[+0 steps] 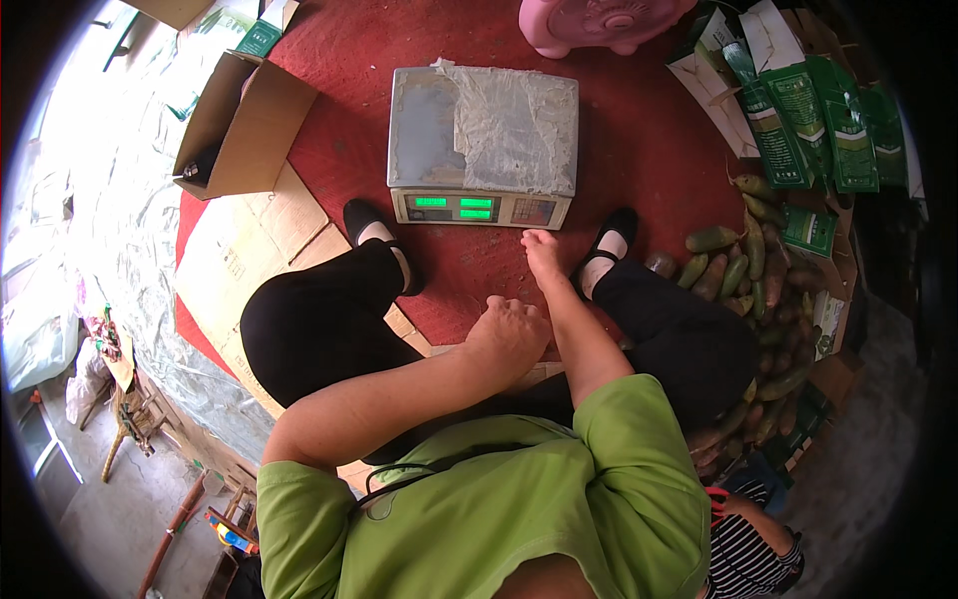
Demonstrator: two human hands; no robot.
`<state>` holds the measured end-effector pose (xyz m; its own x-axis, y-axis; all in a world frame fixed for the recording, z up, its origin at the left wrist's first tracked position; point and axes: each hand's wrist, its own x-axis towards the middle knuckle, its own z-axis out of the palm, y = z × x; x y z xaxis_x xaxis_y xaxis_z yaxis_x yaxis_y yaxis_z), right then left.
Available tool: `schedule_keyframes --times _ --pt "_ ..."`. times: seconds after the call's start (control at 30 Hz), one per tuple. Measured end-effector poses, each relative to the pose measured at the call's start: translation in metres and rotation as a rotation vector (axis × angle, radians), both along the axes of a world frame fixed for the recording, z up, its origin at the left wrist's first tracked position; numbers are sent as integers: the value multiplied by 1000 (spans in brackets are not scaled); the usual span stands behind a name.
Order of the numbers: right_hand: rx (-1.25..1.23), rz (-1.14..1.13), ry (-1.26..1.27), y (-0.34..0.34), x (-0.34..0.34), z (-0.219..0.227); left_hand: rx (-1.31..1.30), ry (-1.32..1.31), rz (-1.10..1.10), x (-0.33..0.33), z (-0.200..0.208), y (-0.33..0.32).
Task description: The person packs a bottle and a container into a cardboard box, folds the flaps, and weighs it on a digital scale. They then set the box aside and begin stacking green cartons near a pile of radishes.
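Note:
A flat electronic scale (423, 125) stands on the red floor covering before me, its display lit green and its pan partly covered with torn, cloudy plastic film. At the right of its front panel, by the keypad, is my right hand (542, 252). The fingers there are drawn together with nothing seen in them; whether they touch the scale I cannot tell. My left hand (507, 331) is closer to me, between my knees, its fingers curled under. The back of that hand hides whatever may be inside it.
A pile of long green-brown vegetables (755, 250) lies at the right, beside green printed cartons (803, 120). An open cardboard box (261, 130) and flattened cardboard (259, 235) are at the left. A pink plastic object (599, 22) stands beyond the scale. Another person in a striped top (743, 554) is behind on the right.

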<state>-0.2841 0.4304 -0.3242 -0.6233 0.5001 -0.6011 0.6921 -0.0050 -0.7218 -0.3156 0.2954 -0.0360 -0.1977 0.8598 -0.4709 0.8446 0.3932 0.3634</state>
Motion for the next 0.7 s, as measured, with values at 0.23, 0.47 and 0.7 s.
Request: schedule_keyframes --times 0.23,0.47,0.7 --pt "146 105 -24 -5 -4 18 -1 -7 10 0 -2 -1" --pt "226 255 -94 -13 -11 46 10 6 24 1 -3 -3" --pt "227 280 -58 -16 -8 43 9 33 8 2 -5 -2"
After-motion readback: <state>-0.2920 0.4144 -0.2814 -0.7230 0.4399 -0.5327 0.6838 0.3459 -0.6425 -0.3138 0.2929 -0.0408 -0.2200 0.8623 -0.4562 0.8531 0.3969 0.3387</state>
